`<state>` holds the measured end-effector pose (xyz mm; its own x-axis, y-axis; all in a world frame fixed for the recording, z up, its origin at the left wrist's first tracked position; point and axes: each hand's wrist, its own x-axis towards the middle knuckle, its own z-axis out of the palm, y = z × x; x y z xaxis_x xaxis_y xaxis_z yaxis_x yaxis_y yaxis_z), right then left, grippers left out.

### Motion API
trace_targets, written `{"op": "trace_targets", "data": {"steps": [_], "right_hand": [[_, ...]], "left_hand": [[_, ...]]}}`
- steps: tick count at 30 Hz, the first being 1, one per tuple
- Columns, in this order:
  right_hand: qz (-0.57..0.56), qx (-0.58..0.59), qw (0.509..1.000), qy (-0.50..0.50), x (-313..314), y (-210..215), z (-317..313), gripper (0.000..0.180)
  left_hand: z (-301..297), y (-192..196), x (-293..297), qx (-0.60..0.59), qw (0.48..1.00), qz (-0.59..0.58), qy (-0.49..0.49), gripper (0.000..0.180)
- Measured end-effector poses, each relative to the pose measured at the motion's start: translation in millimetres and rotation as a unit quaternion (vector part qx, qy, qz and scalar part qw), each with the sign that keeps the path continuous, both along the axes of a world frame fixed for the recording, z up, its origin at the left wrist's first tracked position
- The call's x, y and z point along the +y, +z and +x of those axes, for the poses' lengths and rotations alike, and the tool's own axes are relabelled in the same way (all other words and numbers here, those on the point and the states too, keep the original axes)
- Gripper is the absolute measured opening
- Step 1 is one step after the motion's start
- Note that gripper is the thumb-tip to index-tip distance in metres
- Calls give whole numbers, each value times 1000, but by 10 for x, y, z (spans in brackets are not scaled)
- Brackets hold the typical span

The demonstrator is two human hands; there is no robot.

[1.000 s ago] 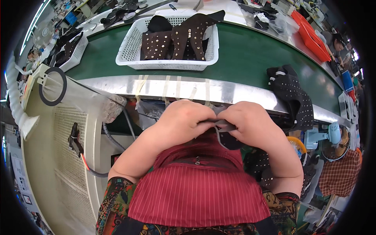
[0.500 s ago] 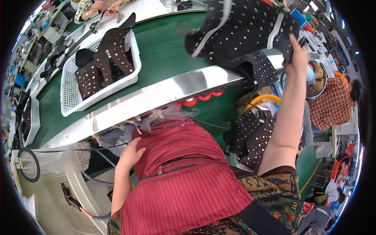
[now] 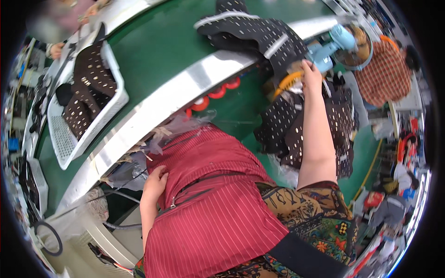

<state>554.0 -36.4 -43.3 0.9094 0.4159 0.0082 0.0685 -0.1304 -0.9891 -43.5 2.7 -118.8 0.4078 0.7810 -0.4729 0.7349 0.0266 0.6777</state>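
- Green bench: dark studded piece lies lower than earlier, overhanging.
- White basket: holds brown studded pieces.
- Right hand: grip unclear.
- Left hand: loose, empty.

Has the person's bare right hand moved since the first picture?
Yes: the bare right hand has moved rightward, toward the standing light-blue plastic fan.

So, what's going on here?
A person in a red striped apron is handling dark studded pieces. Their right hand is beside a black studded piece draped over the metal edge of the green work surface; whether it grips anything is unclear. The left hand is against the apron, with nothing visible in it. More studded pieces are heaped beside the right forearm, and brown ones sit in a white basket.
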Motion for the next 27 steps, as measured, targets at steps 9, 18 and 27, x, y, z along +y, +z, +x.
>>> {"op": "trace_targets", "data": {"steps": [9, 18, 27], "right_hand": [[-168, -103, 980, -7, -1042, 117, 42, 24], [-219, -161, 957, 104, -1158, -407, 126, 24], [-85, -208, 906, 359, 244, -48, -1402, 15]], "left_hand": [[135, 17, 104, -1, 999, -29, -32, 34], [376, 104, 1, 137, 987, 48, -71, 33], [115, 170, -265, 45, 985, 161, 32, 28]]}}
